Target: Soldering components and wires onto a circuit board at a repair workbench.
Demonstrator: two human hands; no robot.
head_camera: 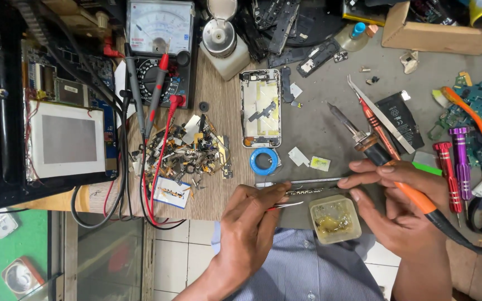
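**Clerk:** Where the bench edge meets the striped shirt, item one: left hand [250, 223], fingers pinched shut on thin metal tweezers [287, 205], tips pointing right toward a narrow strip-shaped part [302, 191] lying just beyond the knuckles.

**Checker:** And the right?

**Clerk:** Right hand [400, 209], closed around one orange-handled soldering iron [389, 161]; its dark metal tip slants up and left, away from the strip. Between both hands: one small square translucent plastic tub [335, 218], yellowish residue inside.

**Checker:** Further out?

**Clerk:** One blue tape ring [264, 161]; one opened phone frame [260, 107], silver, rectangular; one heap of mixed small parts [188, 156]. Two screwdrivers, red [447, 173] and purple [462, 161]. Farthest, one analogue multimeter [159, 42], two probes.
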